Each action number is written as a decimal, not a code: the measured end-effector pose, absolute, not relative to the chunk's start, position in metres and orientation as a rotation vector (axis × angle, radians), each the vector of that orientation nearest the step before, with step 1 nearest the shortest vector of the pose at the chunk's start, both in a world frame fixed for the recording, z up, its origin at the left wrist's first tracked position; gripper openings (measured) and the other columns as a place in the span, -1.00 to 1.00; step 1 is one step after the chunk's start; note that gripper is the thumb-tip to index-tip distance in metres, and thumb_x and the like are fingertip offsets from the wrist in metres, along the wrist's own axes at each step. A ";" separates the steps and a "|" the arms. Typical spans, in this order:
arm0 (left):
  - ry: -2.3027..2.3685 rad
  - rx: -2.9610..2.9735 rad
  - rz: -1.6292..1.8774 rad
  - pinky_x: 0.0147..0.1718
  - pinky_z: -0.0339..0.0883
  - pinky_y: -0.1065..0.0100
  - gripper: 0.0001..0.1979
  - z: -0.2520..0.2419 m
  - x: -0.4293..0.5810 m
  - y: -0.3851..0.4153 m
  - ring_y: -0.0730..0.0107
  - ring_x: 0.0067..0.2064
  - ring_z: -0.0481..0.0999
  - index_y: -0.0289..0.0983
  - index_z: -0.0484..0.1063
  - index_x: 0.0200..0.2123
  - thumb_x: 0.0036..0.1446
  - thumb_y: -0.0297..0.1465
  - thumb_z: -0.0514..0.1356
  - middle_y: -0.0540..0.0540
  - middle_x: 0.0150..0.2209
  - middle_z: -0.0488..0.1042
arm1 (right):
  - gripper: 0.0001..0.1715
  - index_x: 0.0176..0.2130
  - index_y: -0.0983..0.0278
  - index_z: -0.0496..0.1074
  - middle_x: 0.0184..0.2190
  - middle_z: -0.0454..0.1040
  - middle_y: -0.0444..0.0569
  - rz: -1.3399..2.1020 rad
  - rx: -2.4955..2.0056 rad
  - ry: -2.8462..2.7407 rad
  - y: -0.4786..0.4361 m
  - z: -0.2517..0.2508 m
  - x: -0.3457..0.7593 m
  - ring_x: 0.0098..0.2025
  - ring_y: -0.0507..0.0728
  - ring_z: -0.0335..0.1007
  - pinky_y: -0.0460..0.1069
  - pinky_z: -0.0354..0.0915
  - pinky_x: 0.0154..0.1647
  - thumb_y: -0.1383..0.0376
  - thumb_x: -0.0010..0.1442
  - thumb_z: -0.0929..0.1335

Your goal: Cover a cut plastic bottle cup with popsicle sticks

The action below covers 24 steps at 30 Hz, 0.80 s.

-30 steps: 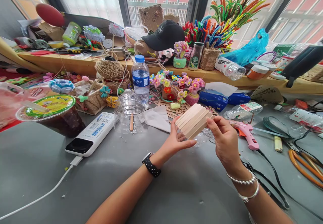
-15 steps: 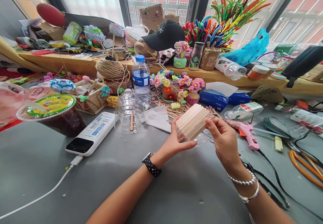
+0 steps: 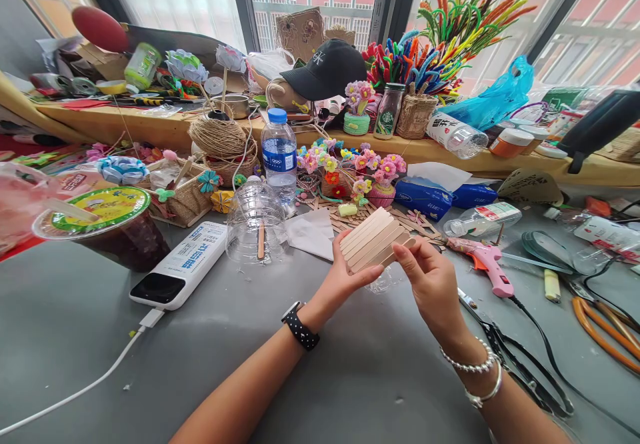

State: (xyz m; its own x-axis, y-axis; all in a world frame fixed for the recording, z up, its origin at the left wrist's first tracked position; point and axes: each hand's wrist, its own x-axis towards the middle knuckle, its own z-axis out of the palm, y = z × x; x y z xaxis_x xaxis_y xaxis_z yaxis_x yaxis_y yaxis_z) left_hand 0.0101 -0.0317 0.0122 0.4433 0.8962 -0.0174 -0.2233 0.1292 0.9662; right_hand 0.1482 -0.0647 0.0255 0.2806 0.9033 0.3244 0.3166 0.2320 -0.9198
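Note:
A panel of several pale wooden craft sticks, laid side by side, is held tilted above the grey table. My left hand grips it from the left and below, thumb along the near edge. At the panel's right end my right hand pinches a craft stick between thumb and fingers; whether that stick is fixed to the panel I cannot tell. Behind the panel, more loose craft sticks lie scattered. A clear plastic piece sits on the table just below my hands.
A pink glue gun and black-handled scissors lie right of my hands. To the left are a cut plastic bottle, a water bottle, a white power bank with its cable, and a sealed drink cup.
Both hands have shifted slightly left with the panel, which is now tilted flatter. My right hand has moved down and left, uncovering more of the scissors.

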 end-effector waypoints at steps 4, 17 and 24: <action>0.726 1.175 0.943 -0.01 0.17 0.16 -0.24 0.012 0.010 -0.032 0.13 0.10 0.15 -0.18 -0.14 0.04 -0.14 -0.28 0.26 -0.20 0.10 0.06 | -0.74 -0.51 0.27 0.26 -0.55 0.20 -0.19 0.621 -1.312 -1.269 -0.065 0.025 0.147 -0.47 -0.01 0.12 -0.08 0.11 -0.40 0.15 0.06 0.29; 0.757 1.201 0.975 -0.15 0.27 0.29 -0.25 0.010 0.011 -0.034 0.18 0.07 0.19 -0.15 -0.13 0.05 -0.14 -0.29 0.26 -0.17 0.07 0.10 | -0.75 -0.50 0.25 0.30 -0.53 0.26 -0.14 0.816 -1.281 -1.181 -0.065 0.033 0.151 -0.40 0.04 0.15 -0.05 0.13 -0.36 0.13 0.03 0.30; 0.819 1.201 1.019 -0.12 0.23 0.25 -0.27 0.013 0.010 -0.031 0.17 0.05 0.20 -0.16 -0.12 0.02 -0.16 -0.25 0.25 -0.16 0.06 0.12 | -0.63 -0.22 0.21 0.35 -0.15 0.35 -0.04 0.889 -1.021 -0.967 -0.064 0.040 0.152 0.00 0.16 0.17 0.10 0.10 0.00 0.32 -0.12 0.25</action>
